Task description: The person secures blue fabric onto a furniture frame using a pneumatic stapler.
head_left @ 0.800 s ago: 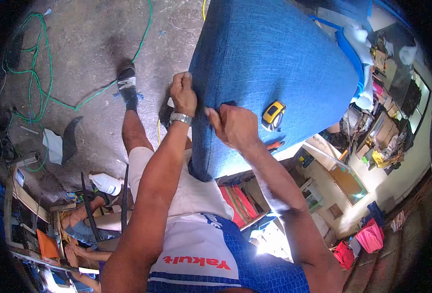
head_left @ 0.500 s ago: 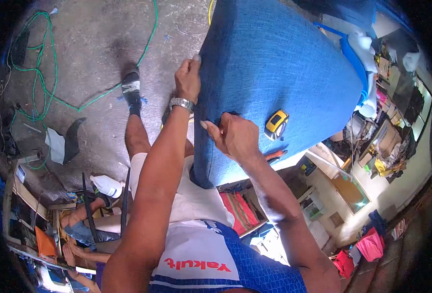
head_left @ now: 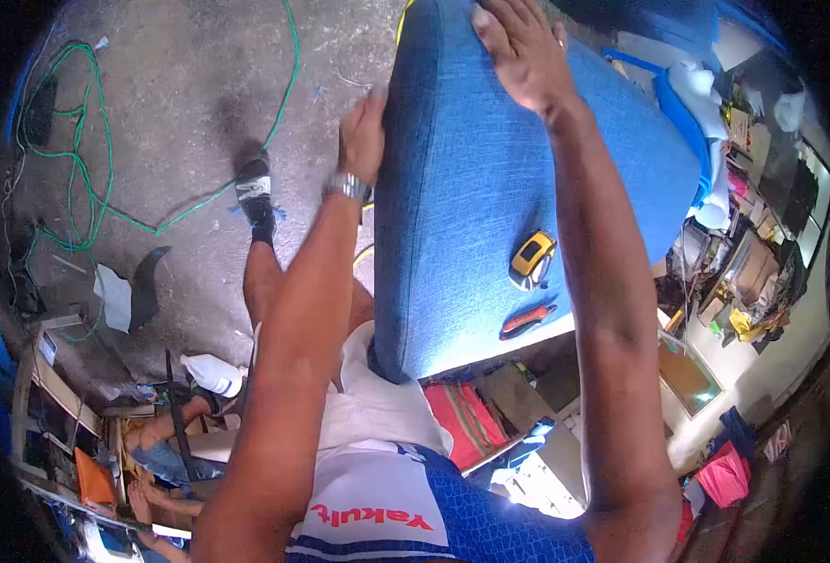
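A large blue fabric-covered cushion (head_left: 471,178) lies in front of me at waist height. My left hand (head_left: 363,136), with a metal watch on its wrist, grips the cushion's left side edge, fingers curled over the seam. Far up the cushion, my right hand (head_left: 523,52) lies flat on the top face with its fingers apart and holds nothing. A yellow tape measure (head_left: 532,258) and a red-handled tool (head_left: 525,321) rest on the cushion's near part, beside my right forearm.
Green cord (head_left: 86,169) snakes over the concrete floor at left. A white bottle (head_left: 210,372) and a grey scrap (head_left: 124,296) lie near my legs. Red striped fabric (head_left: 462,413) sits under the cushion. Cluttered shelves (head_left: 743,272) fill the right side.
My right hand left the cushion's near corner and moved up onto its far top face, now flat. My left hand slid slightly higher along the side edge.
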Motion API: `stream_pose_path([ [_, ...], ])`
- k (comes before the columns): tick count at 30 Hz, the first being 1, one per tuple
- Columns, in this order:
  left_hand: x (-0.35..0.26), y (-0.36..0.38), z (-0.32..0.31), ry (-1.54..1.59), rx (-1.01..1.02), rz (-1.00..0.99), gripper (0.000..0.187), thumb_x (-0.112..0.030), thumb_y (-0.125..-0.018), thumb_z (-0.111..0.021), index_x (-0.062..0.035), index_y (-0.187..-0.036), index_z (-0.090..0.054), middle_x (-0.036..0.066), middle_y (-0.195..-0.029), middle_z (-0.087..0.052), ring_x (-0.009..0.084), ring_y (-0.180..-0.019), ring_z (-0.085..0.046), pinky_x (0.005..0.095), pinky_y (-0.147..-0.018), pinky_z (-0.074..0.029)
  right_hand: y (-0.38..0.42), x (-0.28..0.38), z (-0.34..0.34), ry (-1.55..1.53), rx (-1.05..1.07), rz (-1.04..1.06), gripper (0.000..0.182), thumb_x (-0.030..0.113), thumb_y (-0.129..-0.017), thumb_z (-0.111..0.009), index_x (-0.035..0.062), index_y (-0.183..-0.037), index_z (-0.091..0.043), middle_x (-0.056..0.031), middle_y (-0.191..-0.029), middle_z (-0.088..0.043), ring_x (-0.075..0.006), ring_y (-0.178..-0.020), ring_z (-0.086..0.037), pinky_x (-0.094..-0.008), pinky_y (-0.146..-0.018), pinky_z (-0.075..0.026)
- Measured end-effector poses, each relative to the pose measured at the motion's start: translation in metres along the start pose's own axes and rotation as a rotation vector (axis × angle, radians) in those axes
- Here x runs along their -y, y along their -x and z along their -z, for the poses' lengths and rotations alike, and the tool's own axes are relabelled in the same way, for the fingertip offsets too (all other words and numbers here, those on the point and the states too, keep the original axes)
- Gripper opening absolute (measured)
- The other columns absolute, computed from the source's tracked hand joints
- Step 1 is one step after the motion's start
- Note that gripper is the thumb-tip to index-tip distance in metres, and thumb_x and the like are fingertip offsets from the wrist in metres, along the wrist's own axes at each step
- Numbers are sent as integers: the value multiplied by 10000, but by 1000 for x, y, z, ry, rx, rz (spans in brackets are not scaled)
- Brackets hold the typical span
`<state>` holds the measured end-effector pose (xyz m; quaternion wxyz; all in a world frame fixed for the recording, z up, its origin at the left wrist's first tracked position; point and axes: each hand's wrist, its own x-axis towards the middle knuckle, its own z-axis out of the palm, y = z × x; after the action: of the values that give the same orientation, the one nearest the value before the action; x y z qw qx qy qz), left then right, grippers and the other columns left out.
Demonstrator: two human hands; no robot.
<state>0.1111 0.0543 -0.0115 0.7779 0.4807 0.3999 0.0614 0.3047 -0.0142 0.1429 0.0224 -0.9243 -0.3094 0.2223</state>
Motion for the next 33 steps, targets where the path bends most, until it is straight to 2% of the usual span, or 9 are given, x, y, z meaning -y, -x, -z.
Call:
stream_pose_path([
  [6,-18,-88,-16,199,352,135,595,-452,-1026,-418,-73,-1481,-473,131,-1539,-454,210,-1502,-285,445,-1257,-143,4,32,-14,129,-6,202,1005,811,-819,-510,122,-1537,-368,-206,-1623,-254,-435,-1514,-160,-694,-1161,-139],
  [12,16,-65,-10,-341,14,-192,559,-503,-1013,-475,28,-965,-641,204,-909,-654,293,-931,-607,448,-852,-428,71,57,-44,258,-44,276,1226,915,-703,-520,97,-1578,-258,-272,-1634,-139,-502,-1504,-104,-705,-1157,-82],
  [15,61,-13,28,-404,70,-257,494,-431,-1033,-469,16,-976,-670,256,-923,-688,378,-902,-674,482,-803,-483,82,61,-54,166,-135,237,1021,793,-857,-489,91,-1569,-283,-252,-1637,-163,-489,-1508,-115,-697,-1162,-76],
  [18,82,87,66,-407,148,-142,505,-431,-1055,-447,24,-1122,-656,213,-1014,-707,343,-936,-672,450,-835,-489,118,78,-68,156,-309,167,798,585,-953,-568,-32,-1443,-441,-266,-1551,-352,-425,-1441,-341,-543,-1175,-263],
  [20,95,135,77,-173,105,71,569,-465,-1066,-428,47,-1200,-638,174,-1037,-717,289,-941,-663,412,-854,-485,162,82,-75,-42,-261,151,903,563,-883,-681,-62,-1462,-382,-269,-1518,-399,-434,-1430,-351,-567,-1175,-247],
  [23,104,172,79,-286,59,277,615,-498,-1068,-411,53,-1227,-630,163,-1032,-707,229,-901,-624,379,-863,-473,267,87,-95,-237,-176,-23,577,412,-848,-776,-8,-1189,-578,-230,-1221,-617,-416,-1156,-577,-507,-976,-441],
  [26,133,183,77,-337,-5,15,686,-570,-1043,-411,64,-1060,-674,145,-843,-646,246,-737,-541,423,-731,-448,310,109,-87,-356,220,-393,337,337,-874,-762,42,-753,-655,-151,-692,-674,-336,-651,-685,-427,-600,-517],
  [28,122,175,86,-262,142,582,694,-562,-1051,-381,72,-1022,-662,166,-755,-578,300,-646,-488,467,-662,-413,311,119,-93,-209,219,-363,398,392,-889,-731,55,-696,-647,-152,-614,-638,-350,-578,-661,-438,-543,-504],
  [33,119,173,78,-309,-2,238,662,-525,-1061,-376,67,-968,-656,202,-731,-588,319,-695,-551,472,-683,-421,289,122,-103,-74,254,-329,459,420,-926,-669,65,-642,-605,-182,-605,-631,-375,-551,-647,-464,-502,-487],
])
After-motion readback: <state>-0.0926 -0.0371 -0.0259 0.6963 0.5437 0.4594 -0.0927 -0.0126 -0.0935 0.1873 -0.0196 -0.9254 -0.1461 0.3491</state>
